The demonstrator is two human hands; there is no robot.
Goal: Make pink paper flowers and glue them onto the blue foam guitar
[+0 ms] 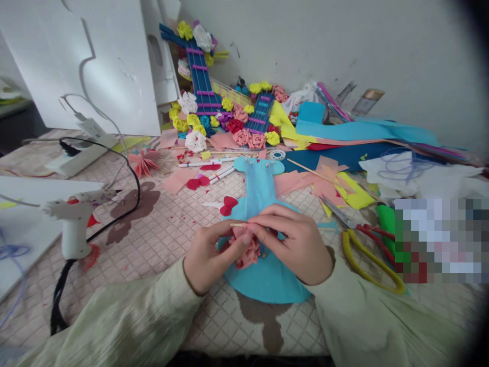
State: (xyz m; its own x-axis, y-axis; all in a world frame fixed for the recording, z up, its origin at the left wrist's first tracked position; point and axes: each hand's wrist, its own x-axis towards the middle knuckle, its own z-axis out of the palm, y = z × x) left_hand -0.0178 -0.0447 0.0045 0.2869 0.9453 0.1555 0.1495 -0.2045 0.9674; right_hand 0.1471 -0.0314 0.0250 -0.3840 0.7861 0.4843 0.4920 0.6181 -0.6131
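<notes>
Between my hands is a pink crepe-paper flower with ruffled folds. My left hand is closed on it, thumb pressed against the front. My right hand pinches at the flower's upper edge, fingers closed round a thin wooden stick whose pale end pokes out to the left. Most of that stick is hidden by the fingers. Directly beneath both hands lies a light-blue guitar-shaped piece with strings along its neck and small pegs at its head. Red paper petals rest by its left edge.
A white glue gun with a black cord stands at left, near a power strip. To the right lie red-handled scissors and a yellow-handled tool. Dark-blue paper guitars with paper flowers lean behind, among paper scraps.
</notes>
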